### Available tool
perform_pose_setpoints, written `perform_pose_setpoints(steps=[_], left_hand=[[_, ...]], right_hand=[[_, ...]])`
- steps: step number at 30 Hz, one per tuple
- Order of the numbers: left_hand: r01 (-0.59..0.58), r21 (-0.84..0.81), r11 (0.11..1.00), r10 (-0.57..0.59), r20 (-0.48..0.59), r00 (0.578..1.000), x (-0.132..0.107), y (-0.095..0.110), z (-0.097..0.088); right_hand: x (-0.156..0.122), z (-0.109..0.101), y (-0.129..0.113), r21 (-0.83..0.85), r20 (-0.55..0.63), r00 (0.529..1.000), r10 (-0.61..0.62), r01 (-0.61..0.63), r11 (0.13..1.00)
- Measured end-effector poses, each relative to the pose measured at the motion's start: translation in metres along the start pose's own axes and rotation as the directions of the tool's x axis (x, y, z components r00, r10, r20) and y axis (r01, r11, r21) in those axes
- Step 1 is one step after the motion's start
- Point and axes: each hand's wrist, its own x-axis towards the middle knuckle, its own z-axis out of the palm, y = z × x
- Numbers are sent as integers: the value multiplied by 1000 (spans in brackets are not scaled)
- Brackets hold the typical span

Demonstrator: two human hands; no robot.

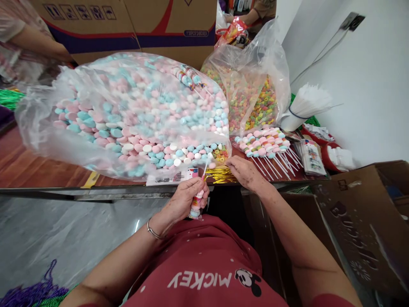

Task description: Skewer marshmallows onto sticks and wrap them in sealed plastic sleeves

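My left hand is closed around a bagged marshmallow skewer, its pink, white and blue pieces hanging down and its white stick pointing up. Something thin and yellow shows at the stick just above my fingers. At the table's front edge, my right hand has its fingers drawn together at the right end of a pile of yellow twist ties. Whatever its fingertips hold is too small to make out. Right behind that pile lie loose ring candies. A printed clear packet lies left of the ties.
A big clear bag of marshmallows covers much of the table, two wrapped skewers on top. Behind stands a bag of ring candies. Unwrapped skewers and bundled white sticks are rightward. Cartons stand below; other people are beyond.
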Motion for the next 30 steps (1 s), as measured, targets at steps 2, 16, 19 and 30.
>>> perform_pose_setpoints(steps=[2,16,19,30], left_hand=[[10,41,999,-10,4,1000,1,1,0],[-46,84,995,38,95,995,8,-3,25],[-42,105,994,31,101,994,7,-2,24],[41,269,962,-91,175,980,2,2,14]], right_hand=[[0,-4,-1,44,-60,998,16,-14,999],[-15,19,-85,949,-258,729,634,67,309],[-21,28,-87,961,-98,815,572,-72,268],[-27,10,-71,698,-181,968,173,2,716]])
